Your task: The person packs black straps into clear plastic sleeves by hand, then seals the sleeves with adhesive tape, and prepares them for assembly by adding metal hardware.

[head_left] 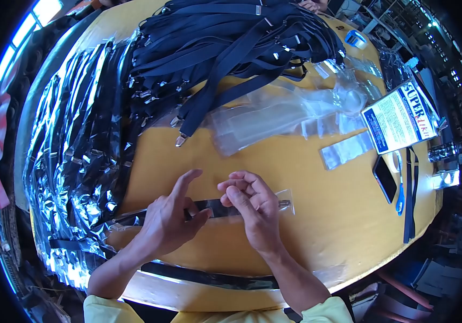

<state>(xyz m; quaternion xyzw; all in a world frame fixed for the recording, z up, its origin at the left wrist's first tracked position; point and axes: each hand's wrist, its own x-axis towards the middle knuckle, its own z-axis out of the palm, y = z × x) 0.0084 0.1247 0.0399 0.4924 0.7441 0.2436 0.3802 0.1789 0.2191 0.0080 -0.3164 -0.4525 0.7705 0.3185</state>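
A packed black elastic suspender strap (212, 208) in a clear plastic sleeve lies across the table in front of me, under both hands. My left hand (171, 218) is over its left part, with index finger and thumb spread apart and the other fingers partly curled. Above the right part of the sleeve is my right hand (252, 207), thumb drawn in against its bent fingers. Anything between those fingertips is too small to make out. Past the right hand, the sleeve's clear end (286, 202) shows with a metal clip inside.
Many bagged straps (74, 156) cover the left side. A big heap of loose black suspenders (231, 48) with metal clips fills the back. Clear empty sleeves (274, 116), a printed box (400, 118), a phone (384, 179), blue-handled scissors (400, 202) and a tape roll (355, 39) lie rightward.
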